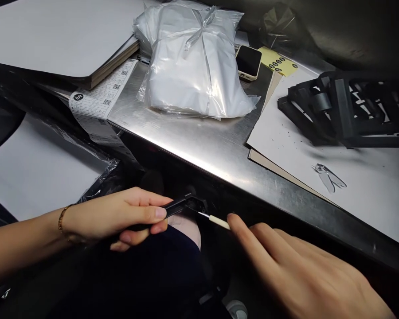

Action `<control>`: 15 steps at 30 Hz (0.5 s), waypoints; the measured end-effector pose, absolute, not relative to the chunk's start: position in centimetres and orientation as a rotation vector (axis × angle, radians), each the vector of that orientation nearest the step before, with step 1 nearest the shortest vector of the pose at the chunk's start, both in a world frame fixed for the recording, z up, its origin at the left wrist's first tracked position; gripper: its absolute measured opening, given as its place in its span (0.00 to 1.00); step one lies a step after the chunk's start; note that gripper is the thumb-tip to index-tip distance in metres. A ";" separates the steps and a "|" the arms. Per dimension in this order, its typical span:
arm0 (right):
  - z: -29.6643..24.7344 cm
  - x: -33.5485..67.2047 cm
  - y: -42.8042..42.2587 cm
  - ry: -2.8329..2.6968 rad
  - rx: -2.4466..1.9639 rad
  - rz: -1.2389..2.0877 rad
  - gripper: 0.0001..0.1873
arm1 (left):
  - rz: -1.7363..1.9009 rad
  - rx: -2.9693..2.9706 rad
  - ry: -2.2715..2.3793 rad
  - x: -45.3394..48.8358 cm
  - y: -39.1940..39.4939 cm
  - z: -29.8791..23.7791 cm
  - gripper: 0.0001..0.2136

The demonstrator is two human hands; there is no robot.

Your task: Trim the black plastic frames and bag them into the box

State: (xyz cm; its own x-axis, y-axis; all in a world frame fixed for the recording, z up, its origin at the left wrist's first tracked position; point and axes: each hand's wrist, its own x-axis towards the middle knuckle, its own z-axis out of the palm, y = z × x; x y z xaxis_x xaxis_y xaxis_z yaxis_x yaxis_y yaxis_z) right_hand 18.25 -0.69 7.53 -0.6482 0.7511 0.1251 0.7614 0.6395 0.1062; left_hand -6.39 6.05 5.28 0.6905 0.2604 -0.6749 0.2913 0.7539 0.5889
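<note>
Pinched between the thumb and fingers of my left hand [129,217] is a narrow black plastic part [177,206], held over my lap below the table edge. My right hand [286,261] is closed around a slim tool with a cream handle [219,221] and a thin metal tip, perhaps a small trimming knife. The tip points left and meets or nearly meets the far end of the black part; exact contact is hard to make out. Most of the right hand's grip is hidden behind its knuckles.
A metal table [186,141] carries a tied plastic-wrapped bundle [193,66], a phone [248,62] and yellow sticker paper [279,64]. On white board [286,146] at right lie black plastic frames [346,108] and nail clippers [329,177]. Printed labels [99,102] hang over the edge.
</note>
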 end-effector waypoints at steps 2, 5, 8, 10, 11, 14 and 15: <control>7.5 18.1 -1.1 -2.711 -1.392 -0.146 0.19 | -0.018 0.749 0.830 -6.4 6.0 5.4 0.11; 7.1 17.9 -2.1 -2.562 -1.536 -0.062 0.16 | -0.032 0.782 0.819 -6.3 5.9 5.6 0.11; 6.7 17.6 -2.9 -2.485 -1.585 -0.028 0.16 | -0.053 0.794 0.841 -6.0 5.9 5.8 0.11; 6.6 17.4 -3.1 -2.493 -1.588 -0.033 0.15 | -0.065 0.779 0.857 -5.8 5.9 6.0 0.11; 6.7 17.4 -3.1 -2.516 -1.581 -0.045 0.15 | -0.067 0.772 0.859 -5.8 5.9 6.0 0.11; 6.9 17.3 -2.8 -2.657 -1.492 -0.137 0.18 | -0.075 0.786 0.865 -5.7 5.7 6.1 0.11; 7.0 17.3 -2.6 -2.719 -1.433 -0.184 0.19 | -0.076 0.786 0.869 -5.7 5.7 6.1 0.11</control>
State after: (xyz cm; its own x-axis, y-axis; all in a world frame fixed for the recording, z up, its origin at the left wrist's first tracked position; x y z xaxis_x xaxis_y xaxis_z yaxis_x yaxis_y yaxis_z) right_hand 17.28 -2.63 7.03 -0.5652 0.8175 0.1108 0.8249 0.5600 0.0766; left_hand -5.74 5.65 6.15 0.6610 0.2447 -0.7093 0.3636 0.7224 0.5881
